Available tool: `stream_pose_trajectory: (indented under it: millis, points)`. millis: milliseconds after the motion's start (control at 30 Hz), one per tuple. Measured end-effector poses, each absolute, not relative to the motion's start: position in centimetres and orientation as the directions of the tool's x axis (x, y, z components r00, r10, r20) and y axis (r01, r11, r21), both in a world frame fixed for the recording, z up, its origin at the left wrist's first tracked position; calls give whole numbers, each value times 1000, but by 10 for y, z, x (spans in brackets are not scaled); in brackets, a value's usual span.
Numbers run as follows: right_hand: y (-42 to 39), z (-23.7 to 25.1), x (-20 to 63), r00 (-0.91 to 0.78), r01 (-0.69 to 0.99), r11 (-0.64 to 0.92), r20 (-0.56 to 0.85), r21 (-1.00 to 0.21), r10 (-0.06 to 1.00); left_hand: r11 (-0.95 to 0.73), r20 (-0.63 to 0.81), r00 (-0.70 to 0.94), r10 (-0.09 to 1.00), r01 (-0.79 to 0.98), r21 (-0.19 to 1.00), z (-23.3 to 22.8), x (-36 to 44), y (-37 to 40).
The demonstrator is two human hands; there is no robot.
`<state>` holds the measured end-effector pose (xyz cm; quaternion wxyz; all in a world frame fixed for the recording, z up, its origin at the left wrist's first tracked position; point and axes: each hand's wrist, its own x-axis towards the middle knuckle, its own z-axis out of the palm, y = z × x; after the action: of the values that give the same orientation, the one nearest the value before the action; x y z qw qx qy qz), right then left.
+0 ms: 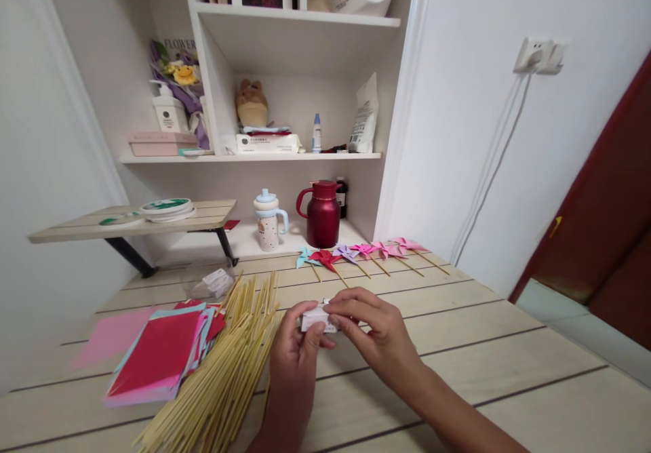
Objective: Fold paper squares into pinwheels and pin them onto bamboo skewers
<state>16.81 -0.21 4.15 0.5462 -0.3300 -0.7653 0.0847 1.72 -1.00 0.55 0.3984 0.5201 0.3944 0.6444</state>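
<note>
Small white box [316, 319] pinched between both hands above the pale wooden plank table [483, 358].
Left hand [295, 348] cradles it while right hand [373, 331] fingertips grip its top edge; a slip could drop it onto the loose bamboo sticks [224, 371] beside the coloured paper sheets [163, 355], scattering them.

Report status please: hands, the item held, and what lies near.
Left hand and right hand both pinch small white box above table. Bamboo sticks and coloured paper lie left; nothing blocking.
</note>
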Motion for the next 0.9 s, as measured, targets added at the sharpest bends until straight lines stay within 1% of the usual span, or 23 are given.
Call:
stream_pose_trajectory:
  millis: [100,200,267,400,467,567,633,733,900]
  points:
    - [-4,44,170,-224,418,766,762,-487,607,-363,344,-149,927,-126,923,6,16,-9]
    - [-3,43,171,-359,435,809,748,-395,558,-344,313,-175,933,-188,920,5,13,-5]
    - [-1,40,171,-398,454,828,757,-328,518,-337,303,-177,936,-215,916,5,12,-3]
    - [2,33,169,-315,533,807,826,-253,467,-372,354,-120,928,-203,906,4,13,-5]
    - [1,32,170,-305,562,798,842,-218,445,-393,377,-113,919,-194,899,3,15,-8]
    - [0,33,171,-321,583,793,847,-176,424,-428,417,-110,902,-106,898,1,15,-10]
    - [0,34,171,-308,593,787,855,-171,417,-444,440,-97,893,-22,896,-1,14,-10]
    - [2,34,172,-278,603,779,871,-170,405,-472,479,-121,869,85,877,-2,12,-8]
    - [8,33,176,-337,573,808,859,-138,386,-540,593,-133,794,294,789,1,10,-5]
